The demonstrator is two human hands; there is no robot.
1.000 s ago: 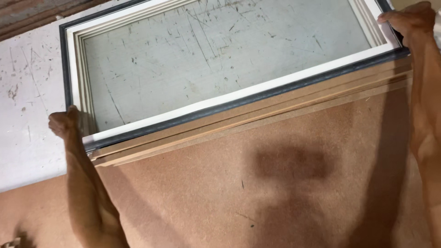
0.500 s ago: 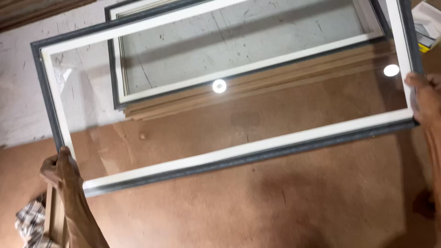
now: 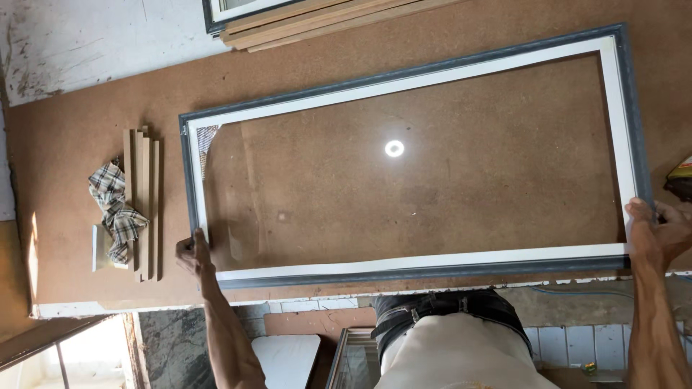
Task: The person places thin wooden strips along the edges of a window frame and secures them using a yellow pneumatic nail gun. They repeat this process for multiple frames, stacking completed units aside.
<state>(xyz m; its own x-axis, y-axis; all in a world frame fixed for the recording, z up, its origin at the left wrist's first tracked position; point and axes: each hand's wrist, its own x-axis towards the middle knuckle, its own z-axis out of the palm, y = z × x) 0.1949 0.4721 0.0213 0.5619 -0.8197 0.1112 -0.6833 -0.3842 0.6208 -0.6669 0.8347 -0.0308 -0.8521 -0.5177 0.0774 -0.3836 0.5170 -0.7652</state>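
A large glazed frame [image 3: 414, 270], white inside and dark grey outside, lies flat on the brown board tabletop [image 3: 346, 65]. Its glass pane [image 3: 411, 173] shows a round light reflection. My left hand [image 3: 193, 253] grips the frame's near left corner. My right hand [image 3: 654, 232] grips its near right corner. The frame's near long edge runs along the table's front edge, just in front of my body.
Several wooden strips [image 3: 142, 205] lie left of the frame with a checked cloth [image 3: 113, 211] beside them. A stack of more frames and boards [image 3: 303, 18] sits at the far edge. A dark object [image 3: 681, 180] is at the right edge.
The frame has come off the far stack, moved toward me and now rests flat on the board. Both hands stayed on its corners.
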